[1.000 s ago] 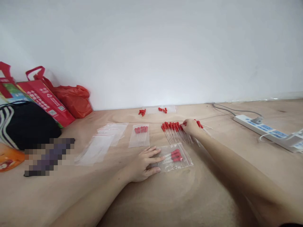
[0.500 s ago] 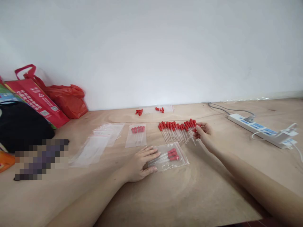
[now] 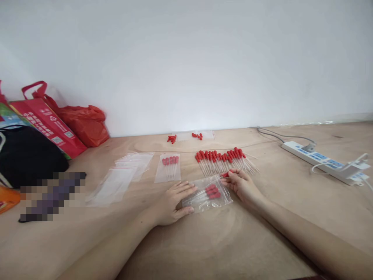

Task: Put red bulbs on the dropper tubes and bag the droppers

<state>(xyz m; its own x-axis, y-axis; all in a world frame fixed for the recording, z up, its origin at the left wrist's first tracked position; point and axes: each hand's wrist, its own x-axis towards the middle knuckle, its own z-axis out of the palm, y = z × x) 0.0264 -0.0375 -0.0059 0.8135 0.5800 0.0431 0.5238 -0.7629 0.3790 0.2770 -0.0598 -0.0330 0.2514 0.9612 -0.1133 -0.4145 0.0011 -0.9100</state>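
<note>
My left hand (image 3: 177,202) lies with its fingers stretched out on the left end of a clear zip bag (image 3: 201,184). Inside that bag are several droppers (image 3: 212,191) with red rubber bulbs and thin clear tubes. At the bag's right end, my right hand (image 3: 240,184) pinches one dropper (image 3: 225,174) by its red bulb. Its tube points left, close to the bag's upper right edge; whether the tip is inside I cannot tell. Just behind my right hand, a row of loose droppers (image 3: 223,157) lies side by side, bulbs toward the wall.
A flat filled bag of droppers (image 3: 169,175) lies left of the row, beside overlapping clear bags (image 3: 116,182). Red bulbs (image 3: 171,139) lie near the wall. A white power strip (image 3: 317,159) with cables is at right; red bags (image 3: 84,124) and a black bag (image 3: 32,155) stand left.
My right hand has moved from the right end of the dropper row down and left to the bag's opening, bringing a dropper along. My left hand stays on the bag.
</note>
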